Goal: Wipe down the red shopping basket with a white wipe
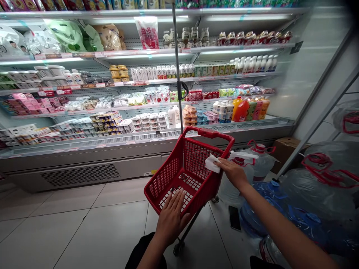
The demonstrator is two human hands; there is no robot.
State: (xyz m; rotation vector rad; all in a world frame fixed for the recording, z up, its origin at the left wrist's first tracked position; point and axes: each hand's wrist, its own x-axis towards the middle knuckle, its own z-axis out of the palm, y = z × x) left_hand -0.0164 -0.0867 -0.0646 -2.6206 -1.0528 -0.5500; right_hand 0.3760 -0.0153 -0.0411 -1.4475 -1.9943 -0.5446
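Note:
A red shopping cart with a perforated basket stands in front of me, its handle on the far side. My left hand lies on the near rim of the basket with its fingers extended over the inside. At the right side of the basket, my right hand pinches a crumpled white cloth or tissue against the rim. The basket holds no goods that I can make out.
A refrigerated display full of dairy goods and drinks runs behind the cart. Large water bottles crowd the right side, by a cardboard box. A black phone lies on the tiled floor.

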